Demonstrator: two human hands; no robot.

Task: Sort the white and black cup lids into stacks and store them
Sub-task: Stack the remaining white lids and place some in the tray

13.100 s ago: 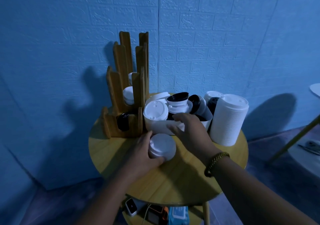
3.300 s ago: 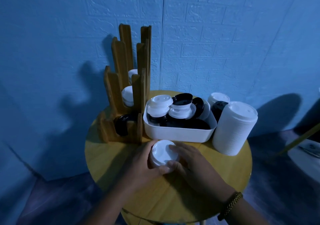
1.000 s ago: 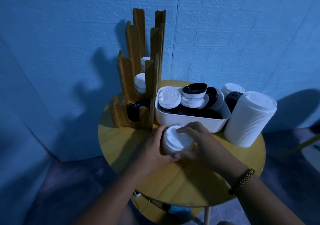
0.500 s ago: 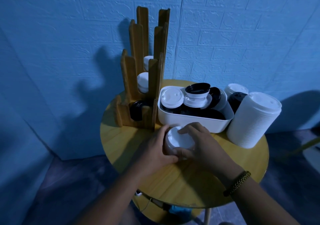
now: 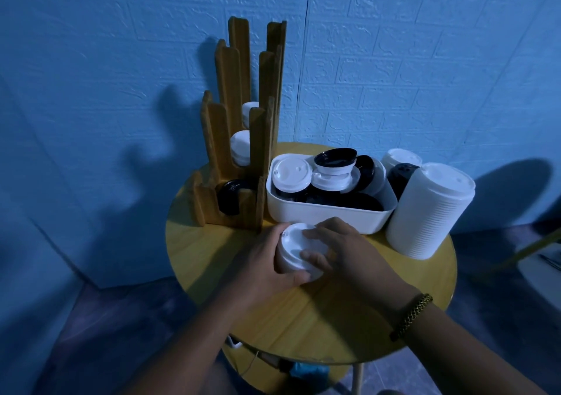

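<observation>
Left hand (image 5: 261, 265), right hand (image 5: 349, 252) clasp white lid stack (image 5: 296, 250) between them.

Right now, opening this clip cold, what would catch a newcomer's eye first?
The left hand and right hand grip a short white lid stack near the middle of the table. Behind it a white bin holds mixed black and white lids, with a tall stack on its right and a wooden rack on its left.

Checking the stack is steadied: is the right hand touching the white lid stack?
Touching. Head view shows the right hand with finger and thumb curled over the top of the white lid stack.
</observation>
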